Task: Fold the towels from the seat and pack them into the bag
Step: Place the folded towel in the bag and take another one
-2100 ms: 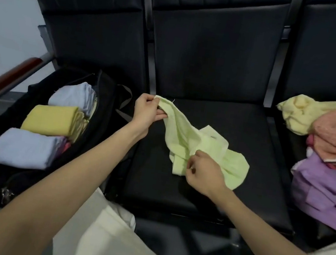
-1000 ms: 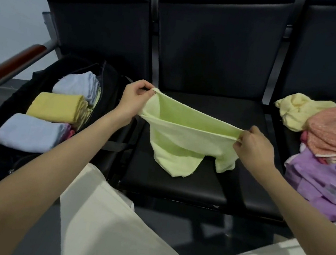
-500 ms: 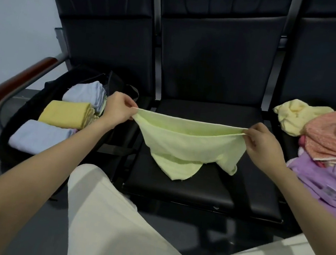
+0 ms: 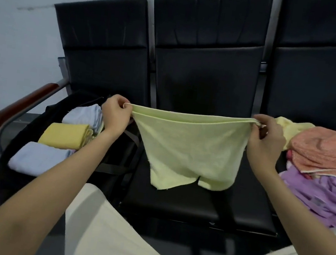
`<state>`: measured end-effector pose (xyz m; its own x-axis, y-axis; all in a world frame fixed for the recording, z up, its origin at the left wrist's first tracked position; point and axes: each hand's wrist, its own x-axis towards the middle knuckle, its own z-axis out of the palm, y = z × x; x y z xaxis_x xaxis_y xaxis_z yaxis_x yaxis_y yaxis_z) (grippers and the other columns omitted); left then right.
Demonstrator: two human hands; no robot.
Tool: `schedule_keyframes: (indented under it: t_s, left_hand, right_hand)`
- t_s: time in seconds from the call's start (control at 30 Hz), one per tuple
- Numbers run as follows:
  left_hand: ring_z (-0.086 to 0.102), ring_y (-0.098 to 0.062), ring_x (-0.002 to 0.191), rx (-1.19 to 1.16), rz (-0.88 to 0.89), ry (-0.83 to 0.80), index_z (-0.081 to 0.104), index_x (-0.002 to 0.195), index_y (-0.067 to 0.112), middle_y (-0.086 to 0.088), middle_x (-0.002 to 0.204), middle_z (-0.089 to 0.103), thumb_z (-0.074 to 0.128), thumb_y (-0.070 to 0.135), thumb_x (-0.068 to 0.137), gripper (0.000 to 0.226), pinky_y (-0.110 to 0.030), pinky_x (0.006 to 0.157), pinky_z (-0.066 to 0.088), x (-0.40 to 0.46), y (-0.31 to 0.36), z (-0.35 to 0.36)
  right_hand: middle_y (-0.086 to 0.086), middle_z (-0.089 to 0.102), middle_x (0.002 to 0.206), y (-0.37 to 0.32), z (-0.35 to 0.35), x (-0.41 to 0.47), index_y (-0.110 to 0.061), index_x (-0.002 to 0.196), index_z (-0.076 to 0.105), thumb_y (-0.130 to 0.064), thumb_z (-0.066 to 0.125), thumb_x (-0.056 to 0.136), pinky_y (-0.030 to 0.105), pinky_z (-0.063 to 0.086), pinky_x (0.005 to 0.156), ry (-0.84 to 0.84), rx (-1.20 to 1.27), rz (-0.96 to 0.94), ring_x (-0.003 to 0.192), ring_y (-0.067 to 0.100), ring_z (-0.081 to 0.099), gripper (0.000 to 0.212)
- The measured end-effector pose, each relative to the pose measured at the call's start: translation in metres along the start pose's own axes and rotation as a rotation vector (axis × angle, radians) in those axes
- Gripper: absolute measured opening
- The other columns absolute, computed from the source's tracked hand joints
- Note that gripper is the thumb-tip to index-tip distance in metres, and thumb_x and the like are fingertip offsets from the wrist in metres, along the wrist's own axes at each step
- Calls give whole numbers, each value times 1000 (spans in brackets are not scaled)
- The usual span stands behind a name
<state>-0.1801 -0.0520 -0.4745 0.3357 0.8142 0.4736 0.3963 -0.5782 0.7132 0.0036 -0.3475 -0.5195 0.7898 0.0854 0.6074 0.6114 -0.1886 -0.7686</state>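
Towel point(image 4: 189, 150), pale green, hangs doubled between the two hands, its top edge pulled taut and level above the middle seat point(image 4: 195, 203). The left hand point(image 4: 115, 115) pinches the left end of that edge, fingers curled round the cloth and thumb on top. The right hand point(image 4: 267, 137) pinches the right end the same way, with the corners bunched under its fingertips. Below the hands the towel narrows and drops; two loose lower corners hang side by side just above the seat cushion, and whether they touch it cannot be told.

Left of the left hand, the bag point(image 4: 29, 128) lies open on the next seat. Inside it sit three folded towels in a row: a blue one point(image 4: 36, 158) nearest the person, a yellow one point(image 4: 65, 135) in the middle, and another blue one point(image 4: 84, 116) just beside the left wrist.

Right of the right hand, the pile point(image 4: 326, 173) of unfolded towels covers the third seat: a yellow one point(image 4: 293, 128) touching the back of the right hand, an orange one point(image 4: 329, 151) over it, and a purple one point(image 4: 324, 198) lowest, beside the right forearm.

Beyond the bag runs a brown armrest point(image 4: 12, 110). The person's cream clothing point(image 4: 124, 241) fills the bottom of the view between the forearms.
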Motion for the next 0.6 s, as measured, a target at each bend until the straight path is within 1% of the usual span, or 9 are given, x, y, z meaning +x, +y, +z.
schedule_keyframes:
  t_s: [0.07,0.13,0.2,0.23,0.3,0.4,0.47,0.53,0.6]
  left_hand:
    - [64,-17,74,-215,-77,156,64,81,15,2,76,65,53,10,84,12,-28,68,54,2,22,-1]
    - [59,-7,71,-307,-100,249,62,81,15,9,73,60,54,10,85,11,-13,65,48,5,39,0]
    - [55,-3,68,-287,-71,244,62,83,13,12,73,57,53,9,86,11,-7,61,43,11,47,3]
    - [55,-3,68,-258,-53,212,63,84,13,10,74,59,52,8,86,12,-9,62,44,15,47,6]
    - [58,-10,74,-165,-17,128,65,86,11,3,80,63,51,9,86,14,-21,67,46,25,44,12]
    - [60,-17,78,-6,95,0,66,88,7,-4,84,67,48,7,87,18,-26,69,42,44,38,19]
    - [58,-17,78,39,168,-23,67,91,5,-6,85,67,47,5,90,20,-26,69,41,57,43,22]
    - [56,-16,78,37,207,0,66,93,3,-5,85,65,46,4,93,21,-27,69,40,68,54,23]
    - [56,-16,79,17,214,36,66,94,3,-4,86,64,44,5,94,22,-26,70,40,77,63,25]
  right_hand:
    - [-1,63,95,-13,-2,3,-14,104,62,-9,50,90,27,50,72,91,131,46,82,17,60,19]
    - [1,62,94,-23,0,9,-17,101,59,-6,48,91,19,47,58,156,195,82,70,16,61,18]
    - [4,62,91,-25,4,18,-18,97,55,-4,46,92,22,49,54,164,235,126,61,17,63,18]
    - [4,62,89,-23,6,24,-18,96,54,-3,46,92,26,52,57,147,229,149,62,16,64,18]
    - [3,62,86,-13,10,36,-17,93,53,-2,45,93,33,55,66,73,154,165,67,13,65,16]
    - [2,61,88,1,15,53,-15,93,52,-2,45,92,37,51,73,-91,-30,96,80,20,64,15]
    - [3,59,91,3,17,67,-10,96,52,0,44,93,25,41,69,-151,-67,61,85,22,60,13]
    - [3,59,95,-2,18,83,-5,102,52,0,43,94,16,32,65,-153,-71,46,84,18,54,14]
    - [3,59,100,-10,19,96,-4,107,52,-2,42,96,13,31,66,-138,-56,16,87,16,52,16]
